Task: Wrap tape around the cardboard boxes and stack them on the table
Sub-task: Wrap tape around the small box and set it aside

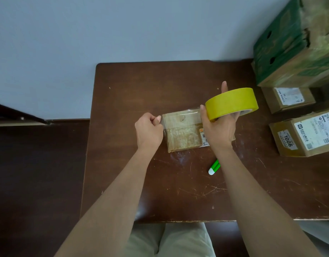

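I see the right hand (218, 130) curled in a grip around the yellow tape roll (232, 103) above the small cardboard box (182, 130) lying mid-table (122, 101), while the left hand (148, 130) pinches the clear tape end (178, 117) at the box's left edge.

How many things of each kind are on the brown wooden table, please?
Cardboard boxes: 4 (flat brown box being taped, green-printed box, small labelled box, box marked 1006)
Yellow tape rolls: 1
Green-and-white cutters: 1
Total: 6
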